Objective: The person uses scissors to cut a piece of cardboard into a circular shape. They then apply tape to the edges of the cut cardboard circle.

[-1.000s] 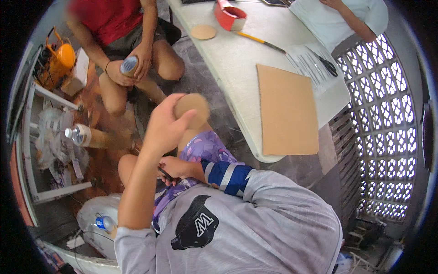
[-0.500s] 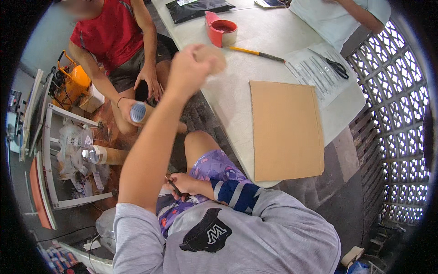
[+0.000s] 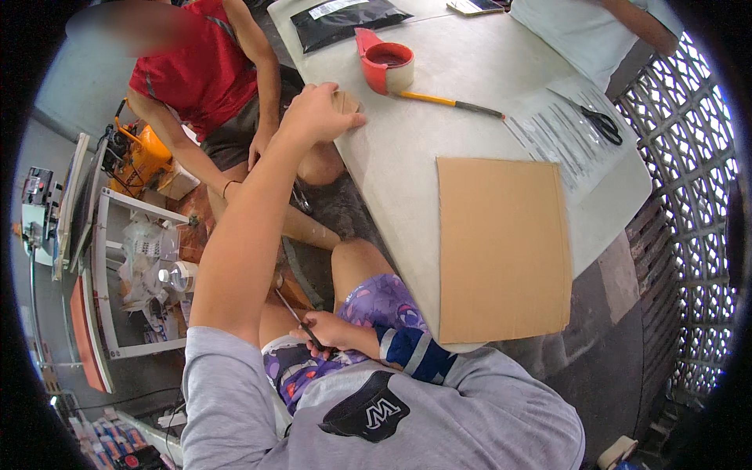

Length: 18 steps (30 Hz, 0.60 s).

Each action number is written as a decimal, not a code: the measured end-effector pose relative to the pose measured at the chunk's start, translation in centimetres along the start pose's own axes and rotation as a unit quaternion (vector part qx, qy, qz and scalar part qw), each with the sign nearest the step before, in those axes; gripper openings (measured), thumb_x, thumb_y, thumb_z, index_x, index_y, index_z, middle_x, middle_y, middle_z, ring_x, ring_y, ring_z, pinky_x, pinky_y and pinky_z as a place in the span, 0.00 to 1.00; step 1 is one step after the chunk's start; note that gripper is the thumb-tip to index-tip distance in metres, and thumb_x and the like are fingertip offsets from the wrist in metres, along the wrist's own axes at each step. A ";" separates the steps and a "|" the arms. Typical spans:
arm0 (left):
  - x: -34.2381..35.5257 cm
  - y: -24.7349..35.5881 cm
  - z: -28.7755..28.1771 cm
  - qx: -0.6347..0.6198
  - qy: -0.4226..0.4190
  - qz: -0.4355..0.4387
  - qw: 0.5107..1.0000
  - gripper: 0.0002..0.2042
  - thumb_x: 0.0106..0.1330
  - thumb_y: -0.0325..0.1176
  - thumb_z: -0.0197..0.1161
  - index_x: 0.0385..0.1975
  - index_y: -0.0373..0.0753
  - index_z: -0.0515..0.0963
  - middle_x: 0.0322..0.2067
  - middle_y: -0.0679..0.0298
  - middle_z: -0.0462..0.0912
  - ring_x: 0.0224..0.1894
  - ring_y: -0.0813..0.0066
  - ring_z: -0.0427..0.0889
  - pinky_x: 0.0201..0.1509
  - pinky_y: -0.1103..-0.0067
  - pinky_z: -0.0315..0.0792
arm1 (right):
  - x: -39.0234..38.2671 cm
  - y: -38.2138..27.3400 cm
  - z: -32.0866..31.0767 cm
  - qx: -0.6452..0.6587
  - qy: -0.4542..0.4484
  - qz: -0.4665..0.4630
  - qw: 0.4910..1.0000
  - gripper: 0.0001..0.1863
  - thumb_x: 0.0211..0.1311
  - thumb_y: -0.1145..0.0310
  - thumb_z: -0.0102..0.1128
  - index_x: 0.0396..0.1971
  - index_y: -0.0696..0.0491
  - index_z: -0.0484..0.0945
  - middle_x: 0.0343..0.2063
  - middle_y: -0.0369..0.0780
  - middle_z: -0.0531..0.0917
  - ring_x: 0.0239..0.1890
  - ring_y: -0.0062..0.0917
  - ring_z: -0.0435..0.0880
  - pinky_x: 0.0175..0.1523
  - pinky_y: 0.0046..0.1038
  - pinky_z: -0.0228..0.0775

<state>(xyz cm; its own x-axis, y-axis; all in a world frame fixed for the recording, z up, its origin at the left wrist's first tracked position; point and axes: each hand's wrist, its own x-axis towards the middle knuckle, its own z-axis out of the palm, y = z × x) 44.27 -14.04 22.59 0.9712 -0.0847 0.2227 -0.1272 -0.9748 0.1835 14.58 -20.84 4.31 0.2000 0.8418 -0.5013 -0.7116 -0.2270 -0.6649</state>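
Observation:
My left hand point(image 3: 319, 117) is stretched out to the near-left edge of the white table. Its fingers are closed around a small tan piece point(image 3: 346, 103) that looks like cardboard, partly hidden by the hand. Low over my lap, my right hand point(image 3: 333, 332) grips a dark-handled blade point(image 3: 313, 337). Its thin metal part points up and left, and whether it is a knife or scissors I cannot make out. A flat brown cardboard sheet point(image 3: 503, 249) lies on the table's near end, apart from both hands.
On the table point(image 3: 407, 168) are a red tape dispenser point(image 3: 386, 66), a yellow-and-black pencil-like stick point(image 3: 446, 101), black scissors point(image 3: 601, 125) on a printed sheet, and a black parcel point(image 3: 341, 22). A person in red point(image 3: 196, 70) sits left; another in white point(image 3: 576, 35) is across.
My left hand has come down slightly with the tan piece, its motion blur gone. The blade in my right hand shows more. The clear cup held by the person in red is hidden now.

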 end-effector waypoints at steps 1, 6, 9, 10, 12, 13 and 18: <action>0.4 0.1 -0.6 -0.007 -0.043 -0.019 0.999 0.42 0.46 0.58 0.71 0.56 0.31 0.74 0.50 0.45 0.80 0.54 0.52 0.79 0.58 0.68 0.72 | 0.2 0.2 0.0 0.003 -0.003 -0.002 1.000 0.22 0.62 0.51 0.65 0.34 0.56 0.69 0.21 0.37 0.75 0.17 0.20 0.78 0.14 0.23 0.68; 1.5 -0.2 -1.8 -0.014 -0.101 -0.063 0.993 0.40 0.45 0.56 0.72 0.57 0.37 0.74 0.46 0.51 0.83 0.50 0.56 0.82 0.57 0.69 0.73 | 0.5 0.3 -0.3 0.011 -0.012 -0.003 1.000 0.23 0.62 0.51 0.65 0.35 0.57 0.70 0.23 0.38 0.75 0.17 0.21 0.78 0.14 0.22 0.68; 1.3 -0.3 -2.0 -0.032 -0.096 -0.056 0.993 0.37 0.45 0.57 0.73 0.51 0.36 0.76 0.49 0.51 0.80 0.53 0.55 0.79 0.58 0.68 0.72 | 0.2 -0.1 -0.2 0.016 0.000 0.007 1.000 0.23 0.62 0.51 0.65 0.35 0.57 0.70 0.22 0.38 0.75 0.17 0.21 0.78 0.14 0.22 0.68; 1.1 0.0 -1.9 -0.014 -0.086 -0.046 0.995 0.36 0.45 0.57 0.73 0.50 0.36 0.77 0.50 0.51 0.80 0.54 0.55 0.79 0.58 0.67 0.72 | 0.2 -0.1 -0.3 0.019 0.002 -0.001 1.000 0.23 0.61 0.51 0.65 0.36 0.57 0.70 0.22 0.38 0.75 0.17 0.21 0.78 0.14 0.22 0.68; 0.6 0.6 -1.7 0.021 -0.066 -0.028 0.997 0.34 0.47 0.57 0.72 0.47 0.36 0.77 0.51 0.50 0.78 0.55 0.54 0.77 0.59 0.65 0.71 | 0.2 -0.1 -0.4 0.024 0.004 -0.016 1.000 0.23 0.61 0.51 0.65 0.36 0.57 0.70 0.21 0.38 0.75 0.17 0.21 0.79 0.14 0.23 0.68; 0.3 -0.4 -1.5 0.010 -0.002 0.009 1.000 0.33 0.48 0.57 0.72 0.47 0.36 0.77 0.51 0.50 0.77 0.54 0.53 0.77 0.59 0.64 0.70 | 0.1 0.1 -0.2 0.020 -0.004 -0.014 1.000 0.23 0.61 0.51 0.66 0.36 0.57 0.70 0.21 0.38 0.76 0.17 0.21 0.79 0.14 0.23 0.68; -2.4 2.9 -1.6 -0.146 0.072 0.131 0.978 0.26 0.55 0.50 0.69 0.47 0.36 0.78 0.52 0.50 0.76 0.55 0.52 0.75 0.59 0.64 0.70 | 0.1 0.0 -0.5 0.021 0.006 -0.012 1.000 0.22 0.60 0.52 0.67 0.36 0.56 0.70 0.21 0.38 0.76 0.17 0.22 0.79 0.14 0.24 0.70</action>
<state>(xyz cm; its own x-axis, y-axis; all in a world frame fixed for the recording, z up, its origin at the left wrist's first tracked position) 41.26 -16.29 24.11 0.8622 -0.2725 0.4271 -0.4396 -0.8215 0.3632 14.93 -21.03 4.01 0.2253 0.8402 -0.4933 -0.7342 -0.1865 -0.6529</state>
